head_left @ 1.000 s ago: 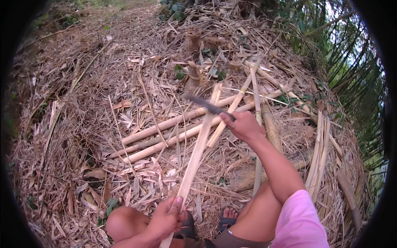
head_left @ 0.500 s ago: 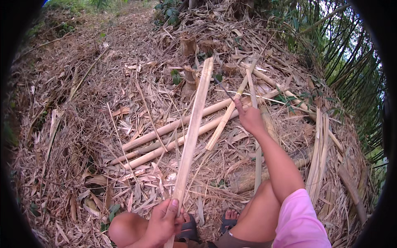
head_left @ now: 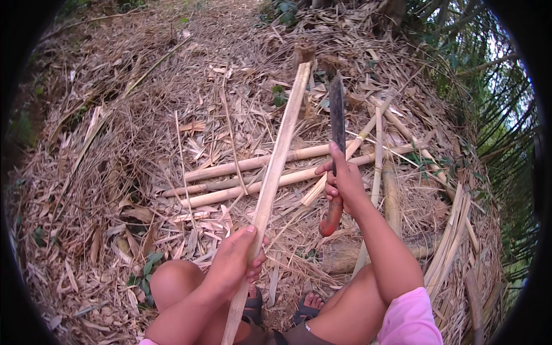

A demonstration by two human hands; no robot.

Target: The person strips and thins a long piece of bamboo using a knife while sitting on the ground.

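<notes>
My left hand (head_left: 234, 257) is closed round the lower part of a long, flat split bamboo strip (head_left: 280, 160), its pale face showing. The strip slants up and away to the right, its lower end passing between my knees. My right hand (head_left: 347, 183) grips a machete (head_left: 337, 112) where the dark blade meets the reddish-orange handle, with some fingers loosely curled. The blade points up and away, right of the strip and apart from it. Below that hand, the curved handle end sticks out toward me.
Several bamboo poles (head_left: 230, 167) lie crosswise beyond my feet. A thick bamboo log (head_left: 345, 257) rests near my right knee, and a bundle of split strips (head_left: 447, 241) lies farther right. Cut stumps (head_left: 305, 50) stand at the far middle. Dry leaves cover the ground.
My right hand has drawn back toward me and turned, bringing the machete's blade upright and its handle into view. The strip in my left hand has tilted slightly further right; the view has shifted.
</notes>
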